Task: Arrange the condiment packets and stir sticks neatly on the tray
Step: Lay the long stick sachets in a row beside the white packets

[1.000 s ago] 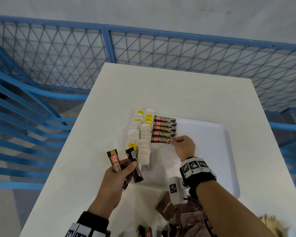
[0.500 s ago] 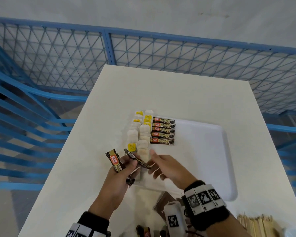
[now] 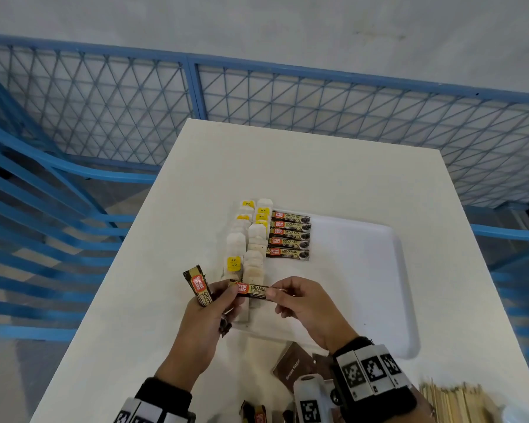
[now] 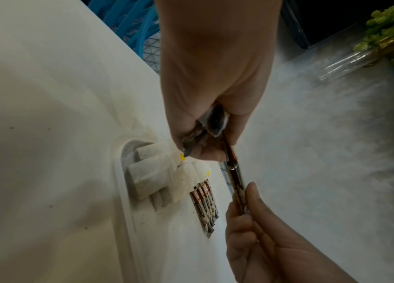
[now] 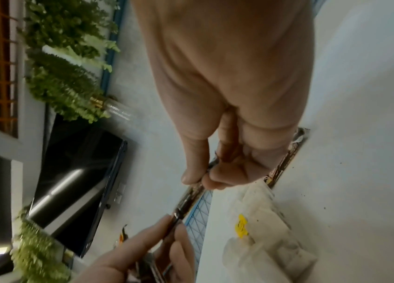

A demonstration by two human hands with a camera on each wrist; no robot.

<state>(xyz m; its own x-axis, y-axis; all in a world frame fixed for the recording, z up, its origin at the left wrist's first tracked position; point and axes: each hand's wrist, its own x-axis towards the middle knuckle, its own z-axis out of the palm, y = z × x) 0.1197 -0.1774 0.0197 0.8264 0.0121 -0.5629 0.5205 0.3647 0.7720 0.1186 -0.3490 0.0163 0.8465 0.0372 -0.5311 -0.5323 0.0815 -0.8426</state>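
A white tray (image 3: pixel 364 270) holds two columns of pale tea bags (image 3: pixel 252 239) and a stacked row of several dark coffee stick packets (image 3: pixel 289 236). My left hand (image 3: pixel 214 300) grips two more coffee sticks: one stands up at its left (image 3: pixel 198 286), the other lies level (image 3: pixel 252 290) between both hands. My right hand (image 3: pixel 287 296) pinches the right end of that level stick. In the left wrist view the stick (image 4: pixel 236 181) runs from my left hand (image 4: pixel 205 145) to the right fingertips (image 4: pixel 251 193). The right wrist view shows my right hand (image 5: pixel 203 178) pinching the stick (image 5: pixel 191 195).
Brown sugar packets (image 3: pixel 293 366) and more coffee sticks (image 3: pixel 254 413) lie at the table's near edge. A bundle of wooden stir sticks (image 3: pixel 458 404) sits at the near right. Blue mesh fencing (image 3: pixel 257 102) surrounds the white table (image 3: pixel 318 166).
My right hand left the row of coffee sticks on the tray, came back to my left hand and took hold of one stick's end. That stick turned level.
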